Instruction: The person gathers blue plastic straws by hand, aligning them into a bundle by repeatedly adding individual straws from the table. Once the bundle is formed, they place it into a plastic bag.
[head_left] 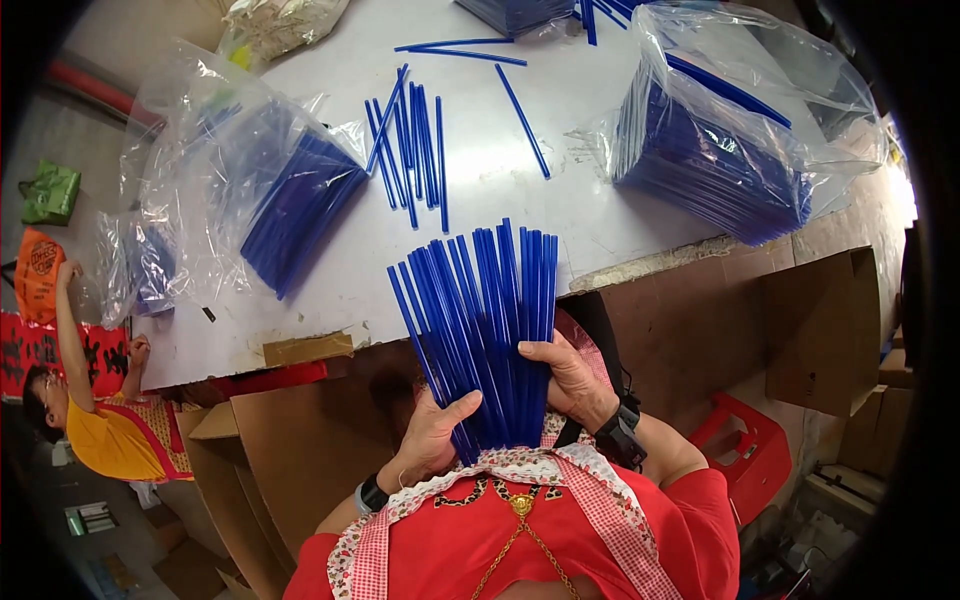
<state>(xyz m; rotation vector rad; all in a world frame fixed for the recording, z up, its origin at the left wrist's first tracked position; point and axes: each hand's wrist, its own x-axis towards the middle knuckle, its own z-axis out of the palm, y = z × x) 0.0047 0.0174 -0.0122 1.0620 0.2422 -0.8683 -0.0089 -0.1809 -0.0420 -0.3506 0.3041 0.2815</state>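
A fanned bundle of blue plastic straws (480, 310) is between my two hands, in front of my apron and at the table's near edge. My left hand (432, 428) grips the bundle's lower left side, thumb across the front. On the right side, my right hand (568, 378) is closed round the straws with its thumb pressed on them. The fingers behind the bundle are hidden. Beyond it, several loose blue straws (425, 150) lie on the white table (480, 190).
At left on the table lies a clear plastic bag of straws (305, 200); a fuller bag (710, 150) lies at right. A cardboard box (300, 440) stands below the table edge, a red plastic stool (745, 455) at right. A person in yellow (120, 435) is at far left.
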